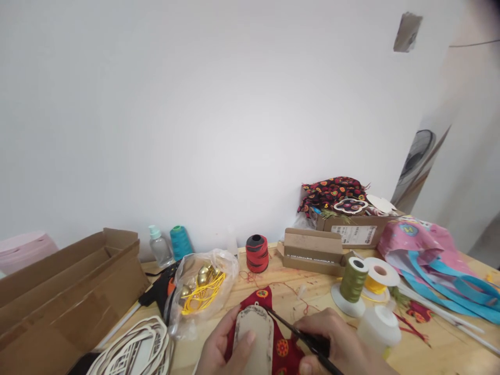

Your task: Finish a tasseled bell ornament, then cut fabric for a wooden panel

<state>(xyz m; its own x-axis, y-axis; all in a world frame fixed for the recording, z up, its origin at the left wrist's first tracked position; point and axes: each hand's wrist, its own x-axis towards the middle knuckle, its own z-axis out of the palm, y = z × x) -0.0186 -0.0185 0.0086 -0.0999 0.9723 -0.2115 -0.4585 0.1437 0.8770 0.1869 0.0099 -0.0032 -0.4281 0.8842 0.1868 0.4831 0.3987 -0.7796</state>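
Note:
At the bottom middle, my left hand [226, 344] grips a pale, rounded flat piece [255, 333] with a dark patterned edge and a small loop on top, its thumb lying on the front. Dark red patterned cloth [282, 348] lies behind the piece and sticks out above and to its right. My right hand [332, 338] is closed around a dark, slim tool [308, 338], whose tip touches the cloth near the piece's upper right edge. The exact kind of tool is hard to make out.
A red thread spool [257, 254] stands behind my hands. To the left are a bag of gold bells [205, 284], a glue gun [158, 289] and a long cardboard box [74, 302]. Green spool [353, 280], white bottle [378, 328] and blue straps [453, 286] lie right.

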